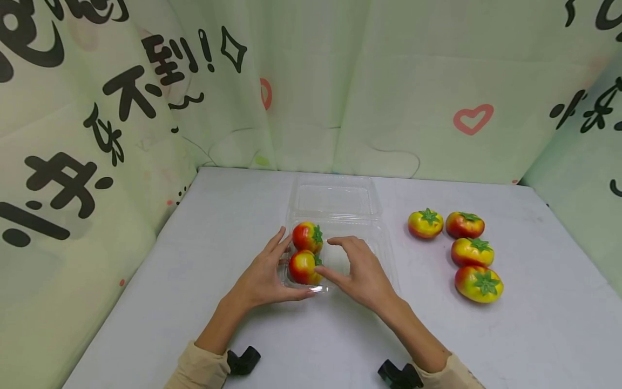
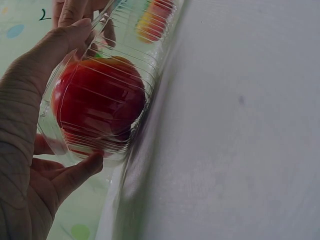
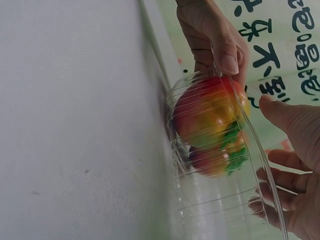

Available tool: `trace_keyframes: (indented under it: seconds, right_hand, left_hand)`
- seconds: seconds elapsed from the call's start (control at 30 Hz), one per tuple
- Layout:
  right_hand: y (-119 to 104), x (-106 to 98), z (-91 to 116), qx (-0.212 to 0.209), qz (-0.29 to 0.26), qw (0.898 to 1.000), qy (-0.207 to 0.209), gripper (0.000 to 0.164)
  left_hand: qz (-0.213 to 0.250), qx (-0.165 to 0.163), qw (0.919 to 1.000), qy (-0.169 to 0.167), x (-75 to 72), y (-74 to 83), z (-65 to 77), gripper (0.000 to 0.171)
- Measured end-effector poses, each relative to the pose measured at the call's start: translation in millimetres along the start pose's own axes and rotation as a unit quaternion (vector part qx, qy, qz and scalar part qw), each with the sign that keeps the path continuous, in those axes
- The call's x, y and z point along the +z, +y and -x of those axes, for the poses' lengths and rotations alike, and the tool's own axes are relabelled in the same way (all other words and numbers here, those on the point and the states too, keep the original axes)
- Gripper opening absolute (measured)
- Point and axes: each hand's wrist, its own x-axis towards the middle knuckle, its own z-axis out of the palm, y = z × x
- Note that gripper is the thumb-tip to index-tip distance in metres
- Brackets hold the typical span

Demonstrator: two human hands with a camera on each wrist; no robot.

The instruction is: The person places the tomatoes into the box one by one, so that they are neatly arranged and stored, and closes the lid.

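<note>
A clear plastic clamshell box point(image 1: 359, 254) lies on the table, its lid point(image 1: 335, 197) folded back towards the curtain. Two red-and-yellow fruits with green leafy caps sit along its left side, a far fruit point(image 1: 306, 237) and a near fruit point(image 1: 304, 267). My left hand point(image 1: 264, 275) holds the box at its near left corner, thumb along the front and fingers on the left wall, as the left wrist view point(image 2: 60, 45) of the hand also shows. Over the box, my right hand point(image 1: 362, 273) is spread with nothing in its grasp, its thumb tip right at the near fruit.
Several similar fruits stand on the right of the white table point(image 1: 389, 335): one fruit point(image 1: 425, 223) apart at the left, the others in a column down to the nearest fruit point(image 1: 479, 284). A printed curtain point(image 1: 311, 108) surrounds the table's back and sides.
</note>
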Motion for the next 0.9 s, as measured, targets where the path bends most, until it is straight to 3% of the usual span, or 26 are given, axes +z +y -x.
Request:
trace_keyframes:
  seconds: [0.9]
  right_hand:
    - [14.6, -26.5, 9.9, 0.049, 0.010, 0.999, 0.019, 0.059]
  left_hand:
    - [0.008, -0.010, 0.9999, -0.008, -1.9, 2.7, 1.1, 0.116]
